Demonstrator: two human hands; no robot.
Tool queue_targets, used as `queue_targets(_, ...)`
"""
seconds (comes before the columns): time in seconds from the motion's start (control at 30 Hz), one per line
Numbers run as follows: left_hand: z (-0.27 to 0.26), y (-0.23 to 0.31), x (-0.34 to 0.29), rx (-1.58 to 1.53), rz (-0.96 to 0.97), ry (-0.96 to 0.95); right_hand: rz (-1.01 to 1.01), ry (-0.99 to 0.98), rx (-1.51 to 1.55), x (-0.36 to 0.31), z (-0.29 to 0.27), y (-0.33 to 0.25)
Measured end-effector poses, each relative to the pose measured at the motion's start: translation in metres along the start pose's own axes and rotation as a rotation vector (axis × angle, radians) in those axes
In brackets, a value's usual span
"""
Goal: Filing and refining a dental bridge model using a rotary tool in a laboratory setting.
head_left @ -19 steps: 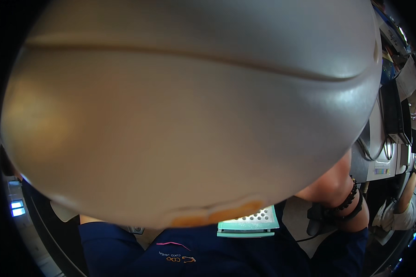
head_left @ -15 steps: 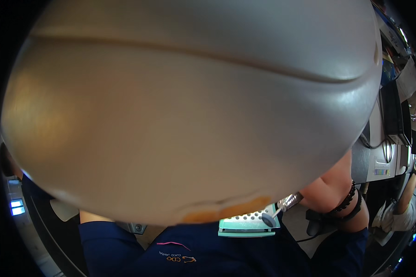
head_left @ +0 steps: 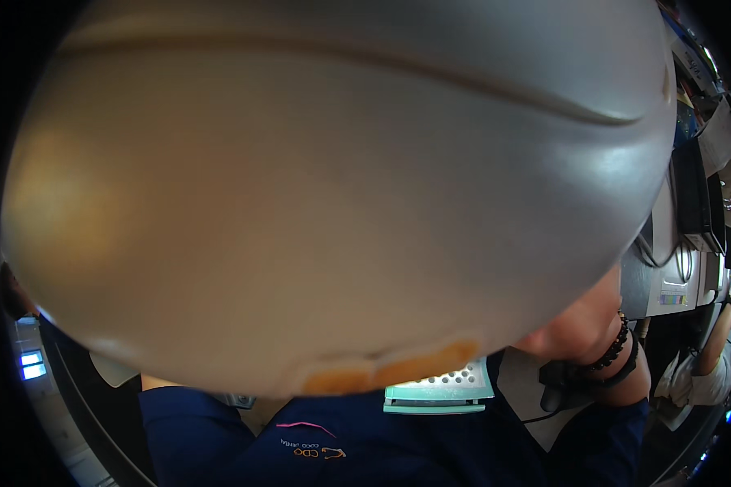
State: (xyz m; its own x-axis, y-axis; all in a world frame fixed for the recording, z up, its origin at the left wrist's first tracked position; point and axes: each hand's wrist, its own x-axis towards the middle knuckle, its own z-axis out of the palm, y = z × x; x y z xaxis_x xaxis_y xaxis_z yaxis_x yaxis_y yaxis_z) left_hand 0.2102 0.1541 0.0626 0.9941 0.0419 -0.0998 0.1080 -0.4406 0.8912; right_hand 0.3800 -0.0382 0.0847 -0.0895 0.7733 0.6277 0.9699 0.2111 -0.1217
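A large, smooth, pale rounded cover point(head_left: 341, 219) fills most of the view and hides the work area. Past its lower right edge part of my right hand point(head_left: 573, 329) shows, with a black beaded bracelet and a dark band at the wrist. Its fingers are behind the cover, so what they hold is hidden. A light green tray with a white perforated top point(head_left: 439, 406) sticks out below the cover, close to my body, to the left of that hand. Of my left arm only a strip of forearm point(head_left: 166, 381) is visible; the left hand itself is out of sight.
On the right a bench point(head_left: 666, 280) carries a black box-like device point(head_left: 698, 199), cables and papers. Another person point(head_left: 707, 365) works farther right, one arm raised. A black object point(head_left: 554, 385) is beside my right forearm. Lit panels point(head_left: 32, 365) show at the left.
My right hand has shifted slightly up. The metal handpiece with a grey disc, which it held over the tray, has gone out of sight behind the cover.
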Motion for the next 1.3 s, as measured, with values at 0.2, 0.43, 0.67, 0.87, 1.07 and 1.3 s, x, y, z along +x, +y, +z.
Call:
queue_targets(0.2, 0.01, -0.011, -0.011, 0.111, 0.183, 0.179, 0.22, -0.085, -0.174, 0.003, -0.004, 0.001)
queue_targets(0.43, 0.0, 0.0, -0.01, 0.5, 0.428, 0.212, 0.19, -0.038, -0.096, 0.004, 0.012, 0.002)
queue_targets(0.67, 0.006, 0.005, 0.002, -0.002, 0.238, 0.102, 0.226, -0.077, -0.147, 0.001, -0.003, 0.001)
queue_targets(0.87, 0.01, -0.019, -0.007, 0.058, 0.354, 0.151, 0.169, -0.086, -0.112, 0.0, 0.009, 0.002)
queue_targets(1.07, 0.015, -0.016, 0.0, 0.057, 0.485, 0.192, 0.223, -0.091, -0.145, 0.0, 0.002, 0.0)
queue_targets(1.3, 0.011, -0.017, -0.001, -0.038, 0.406, 0.136, 0.209, -0.1, -0.131, -0.001, 0.002, -0.001)
